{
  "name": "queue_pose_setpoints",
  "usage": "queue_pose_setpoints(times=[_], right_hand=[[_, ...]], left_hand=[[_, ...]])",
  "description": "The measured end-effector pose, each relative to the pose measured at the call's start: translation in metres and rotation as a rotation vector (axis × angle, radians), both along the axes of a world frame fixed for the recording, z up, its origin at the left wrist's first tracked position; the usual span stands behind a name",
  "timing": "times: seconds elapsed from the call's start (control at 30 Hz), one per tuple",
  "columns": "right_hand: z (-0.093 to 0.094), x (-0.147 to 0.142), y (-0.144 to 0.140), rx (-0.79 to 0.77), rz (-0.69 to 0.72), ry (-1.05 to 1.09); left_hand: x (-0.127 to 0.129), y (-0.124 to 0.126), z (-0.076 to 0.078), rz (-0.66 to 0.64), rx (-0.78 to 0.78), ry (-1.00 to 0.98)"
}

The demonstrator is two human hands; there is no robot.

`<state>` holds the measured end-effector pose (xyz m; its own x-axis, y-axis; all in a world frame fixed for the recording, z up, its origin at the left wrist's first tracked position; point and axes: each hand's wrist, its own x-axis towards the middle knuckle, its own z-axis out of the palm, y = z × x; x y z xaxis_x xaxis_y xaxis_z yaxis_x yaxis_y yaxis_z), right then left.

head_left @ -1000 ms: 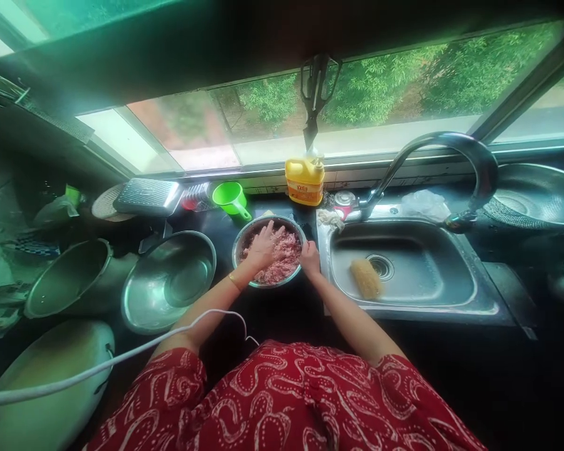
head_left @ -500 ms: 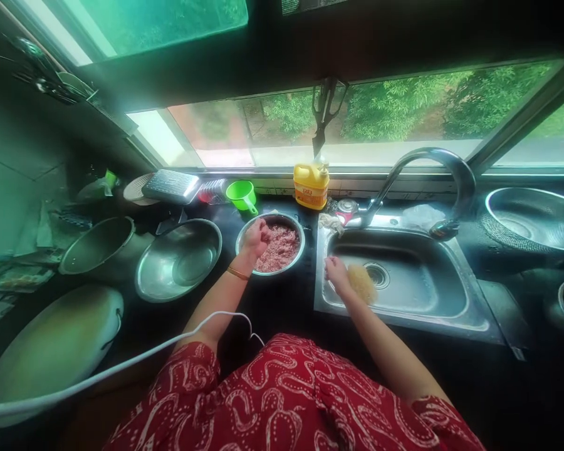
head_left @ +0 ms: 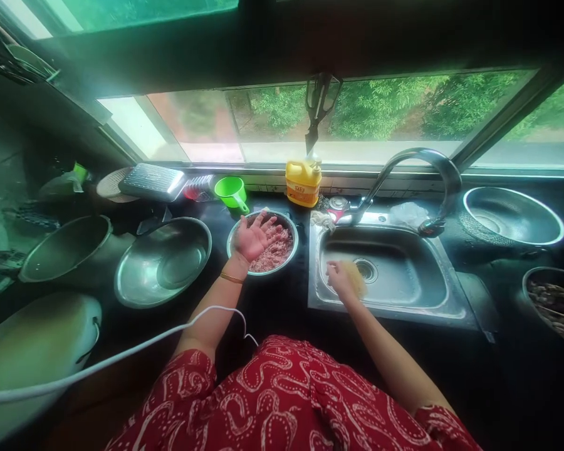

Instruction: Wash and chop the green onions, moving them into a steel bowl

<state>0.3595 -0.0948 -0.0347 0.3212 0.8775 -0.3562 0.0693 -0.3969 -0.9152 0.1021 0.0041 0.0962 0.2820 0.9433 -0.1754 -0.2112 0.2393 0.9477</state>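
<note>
Head view, centre: the left hand (head_left: 254,241), fingers spread, is best held above the mince (head_left: 272,257) in the bowl (head_left: 262,273) to catch bits; the right hand (head_left: 342,280) curls over the sink (head_left: 404,257), grip unclear.

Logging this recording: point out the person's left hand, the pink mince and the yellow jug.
Left hand (head_left: 254,240): head view, on the open palm.
Pink mince (head_left: 271,259): head view, on its bare surface.
Yellow jug (head_left: 302,186): head view, on its front.

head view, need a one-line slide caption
Left hand open over a bowl of minced meat, right hand over the sink.
</note>
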Motion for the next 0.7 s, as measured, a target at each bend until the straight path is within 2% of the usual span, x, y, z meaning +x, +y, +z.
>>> queue_pose_setpoints(times=[0.1, 0.2, 0.3, 0.4, 0.47, 0.53, 0.6, 0.7], right_hand=[[0.019, -0.019, 0.009, 0.087, 0.028, 0.029], [0.046, -0.055, 0.031, 0.244, 0.117, 0.005], [0.068, -0.097, 0.061, 0.522, 0.265, -0.182], [0.076, -0.128, 0.086, 0.69, 0.446, -0.352], [0.072, -0.141, 0.096, 0.705, 0.547, -0.399], [0.065, -0.148, 0.102, 0.686, 0.586, -0.382], [0.06, -0.15, 0.107, 0.625, 0.543, -0.291], [0.06, -0.147, 0.112, 0.407, 0.404, -0.02]], left_hand=[[0.002, 0.0, -0.005, 0.011, -0.014, -0.032], [0.002, -0.002, -0.01, 0.009, -0.03, -0.027], [0.0, -0.003, -0.014, 0.009, -0.094, -0.116], [-0.004, -0.004, -0.016, 0.029, -0.157, -0.23], [-0.009, -0.004, -0.016, 0.048, -0.179, -0.281], [-0.014, -0.004, -0.017, 0.059, -0.191, -0.304], [-0.02, -0.003, -0.02, 0.057, -0.19, -0.3], [-0.031, 0.004, -0.032, 0.028, -0.159, -0.22]])
